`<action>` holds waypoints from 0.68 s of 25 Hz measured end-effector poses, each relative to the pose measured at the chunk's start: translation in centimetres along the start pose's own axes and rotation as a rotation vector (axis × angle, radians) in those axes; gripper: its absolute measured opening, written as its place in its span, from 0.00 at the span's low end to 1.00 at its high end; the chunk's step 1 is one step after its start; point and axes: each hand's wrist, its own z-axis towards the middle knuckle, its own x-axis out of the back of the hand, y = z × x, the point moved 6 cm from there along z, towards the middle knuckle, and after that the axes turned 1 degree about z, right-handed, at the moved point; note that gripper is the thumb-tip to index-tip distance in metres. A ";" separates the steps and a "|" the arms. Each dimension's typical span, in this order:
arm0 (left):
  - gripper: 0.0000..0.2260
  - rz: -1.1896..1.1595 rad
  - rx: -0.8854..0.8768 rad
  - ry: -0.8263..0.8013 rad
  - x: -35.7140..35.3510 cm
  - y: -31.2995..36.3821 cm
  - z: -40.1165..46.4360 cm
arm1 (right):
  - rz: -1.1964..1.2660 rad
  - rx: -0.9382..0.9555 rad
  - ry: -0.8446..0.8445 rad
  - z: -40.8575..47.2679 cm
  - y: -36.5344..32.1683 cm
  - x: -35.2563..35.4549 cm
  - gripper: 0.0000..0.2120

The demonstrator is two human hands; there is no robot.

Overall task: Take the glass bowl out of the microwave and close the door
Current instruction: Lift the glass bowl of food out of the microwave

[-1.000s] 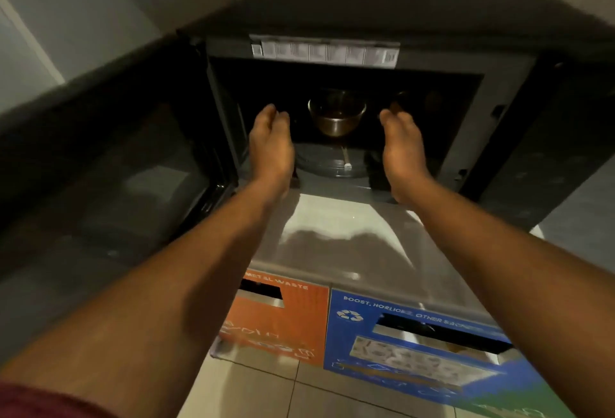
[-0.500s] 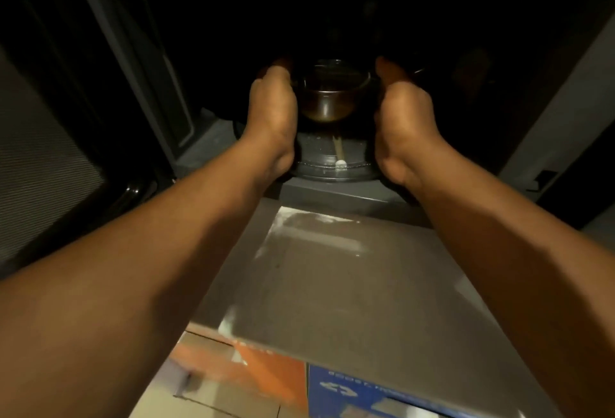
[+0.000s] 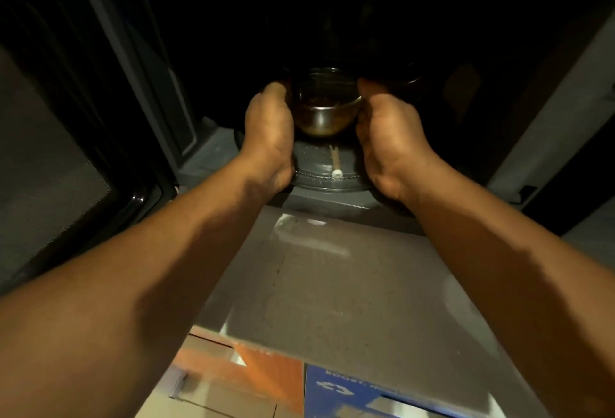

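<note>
A small glass bowl point(image 3: 324, 108) with something dark in it is inside the dark microwave cavity point(image 3: 432, 35), above the round glass turntable point(image 3: 327, 168). My left hand point(image 3: 269, 131) cups its left side and my right hand point(image 3: 389, 131) cups its right side, fingers wrapped around the far wall. Whether the bowl rests on the turntable or is lifted slightly, I cannot tell. The microwave door point(image 3: 50, 151) stands swung open on the left.
A grey counter ledge point(image 3: 332, 284) lies in front of the microwave. Below its front edge are an orange bin panel point(image 3: 266, 374) and a blue recycling panel point(image 3: 349, 394). The microwave's right frame point(image 3: 549, 124) borders my right forearm.
A second ago both hands were open in front of the cavity; they reached in and closed around the bowl. Since half a second ago the grip holds, and the view has shifted slightly.
</note>
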 end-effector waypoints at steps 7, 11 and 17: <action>0.11 -0.147 0.065 0.000 0.8 4.1 -7.2 | 0.107 -0.038 0.094 -7.4 -2.0 -0.5 0.21; 0.17 -0.148 0.150 0.006 1.5 7.7 -14.0 | 0.093 -0.093 0.175 -15.2 -5.2 -0.7 0.27; 0.16 -0.021 0.229 -0.137 -1.5 10.5 -23.5 | 0.042 -0.116 0.312 -24.9 -10.2 2.9 0.20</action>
